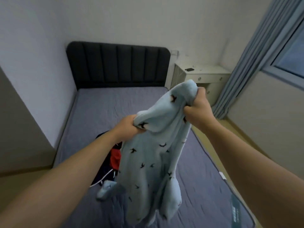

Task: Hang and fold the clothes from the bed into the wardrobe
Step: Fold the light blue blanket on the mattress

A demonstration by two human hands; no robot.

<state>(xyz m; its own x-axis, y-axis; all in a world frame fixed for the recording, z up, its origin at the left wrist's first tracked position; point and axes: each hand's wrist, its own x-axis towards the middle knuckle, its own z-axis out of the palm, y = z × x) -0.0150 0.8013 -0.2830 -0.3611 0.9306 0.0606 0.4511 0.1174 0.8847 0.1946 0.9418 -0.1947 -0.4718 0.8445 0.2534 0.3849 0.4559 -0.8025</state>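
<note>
Behind the blue garment, half-hidden dark-and-red clothes — nightstand object too small.

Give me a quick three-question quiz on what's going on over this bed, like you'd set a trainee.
1. True or false: the left hand and the right hand both grip the pale blue top.
2. What lies on the bed behind the top? A) dark and red clothes B) a suitcase C) a stack of books
3. Short answer: what pattern is on the top?

Key: 1 true; 2 A; 3 small dark birds.
</note>
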